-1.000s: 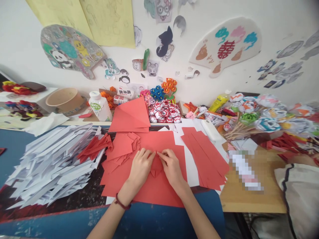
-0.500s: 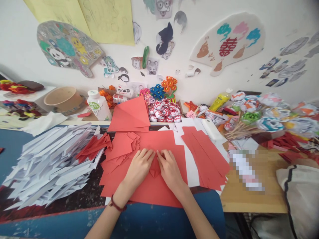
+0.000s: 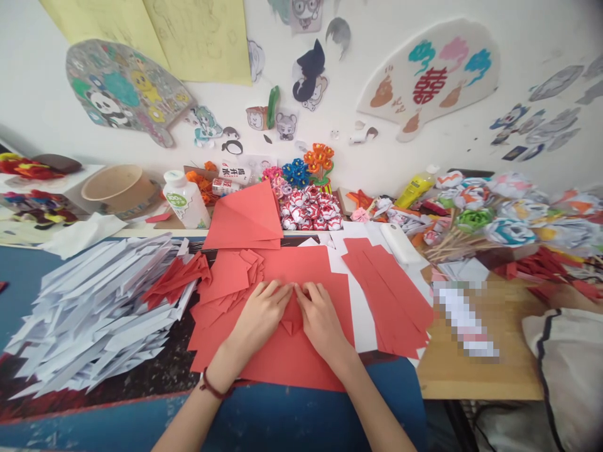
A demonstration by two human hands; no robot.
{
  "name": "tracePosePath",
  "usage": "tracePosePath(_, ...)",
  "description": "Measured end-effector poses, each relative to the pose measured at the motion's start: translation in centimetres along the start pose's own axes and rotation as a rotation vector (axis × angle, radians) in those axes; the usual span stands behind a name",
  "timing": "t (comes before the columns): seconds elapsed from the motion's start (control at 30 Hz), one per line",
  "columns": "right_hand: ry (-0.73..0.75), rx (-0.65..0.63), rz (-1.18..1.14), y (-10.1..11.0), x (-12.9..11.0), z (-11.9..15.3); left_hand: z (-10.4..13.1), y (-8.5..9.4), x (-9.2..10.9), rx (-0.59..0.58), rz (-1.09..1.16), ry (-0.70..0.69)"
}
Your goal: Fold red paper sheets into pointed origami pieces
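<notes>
A small folded piece of red paper [image 3: 287, 325] lies between my hands, over large red sheets [image 3: 301, 364]. My left hand [image 3: 269, 306] has its fingers closed on the piece's left side, and my right hand [image 3: 316, 311] pinches its right side. Both sets of fingertips nearly meet at its top. Left of my hands are small red squares [image 3: 230, 273]. Folded red strips [image 3: 172, 282] rest on a big pile of folded white paper [image 3: 103, 307]. Long red sheets [image 3: 386, 295] lie at the right.
Behind the sheets stand a white bottle [image 3: 185, 201], red-and-white paper flowers [image 3: 311, 209] and a yellow bottle [image 3: 417, 187]. Paper roses on sticks [image 3: 511, 232] lie at the right, above a wooden table [image 3: 504, 376]. A white bag [image 3: 570, 370] sits at the right edge.
My left wrist and forearm have shifted slightly left. The fingers of both hands stay closed at nearly the same place on the red piece.
</notes>
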State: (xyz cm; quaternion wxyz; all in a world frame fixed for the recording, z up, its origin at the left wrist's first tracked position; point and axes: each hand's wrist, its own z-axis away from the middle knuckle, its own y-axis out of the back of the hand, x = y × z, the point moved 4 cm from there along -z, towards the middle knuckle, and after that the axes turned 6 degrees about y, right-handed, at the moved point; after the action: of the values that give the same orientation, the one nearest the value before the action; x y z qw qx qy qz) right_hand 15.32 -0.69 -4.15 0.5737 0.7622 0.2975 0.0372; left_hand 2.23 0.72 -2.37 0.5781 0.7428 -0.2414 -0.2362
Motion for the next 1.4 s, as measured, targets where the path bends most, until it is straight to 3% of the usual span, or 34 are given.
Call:
tracePosePath(0.33, -0.042, -0.015, 0.116, -0.2, -0.2, 0.4, 1.0, 1.0, 0.6, -0.049, -0.045, -0.079)
tracePosePath(0.67, -0.197, 0.023, 0.194, 1.6, -1.0, 2.2, 1.5, 0.7, 0.5, -0.029, -0.045, -0.018)
tracePosePath(0.8, -0.201, 0.059, 0.077, 2.2, -0.2, 2.5, 1.5, 0.5, 0.2, -0.027, -0.038, -0.018)
tracePosePath(0.97, -0.303, 0.135, -0.101, 1.9, 2.0, 0.3, 1.7, 0.2, 0.4, -0.013, -0.017, -0.013)
tracePosePath(1.1, -0.314, 0.062, -0.189, 1.5, 3.0, -2.2, 1.6, 0.3, 0.0, 0.014, 0.141, 0.124)
tracePosePath(1.2, -0.333, -0.017, -0.412, 1.2, 3.4, -3.3, 1.6, 0.2, -0.4, 0.048, 0.254, 0.180)
tracePosePath(1.3, -0.347, -0.069, -0.572, 1.1, 3.7, -3.5, 1.6, 0.1, -0.7, 0.063, 0.388, 0.229)
tracePosePath(1.4, -0.371, -0.063, -0.686, 1.4, 3.8, -2.9, 1.8, 0.4, -1.2, 0.111, 0.635, 0.374)
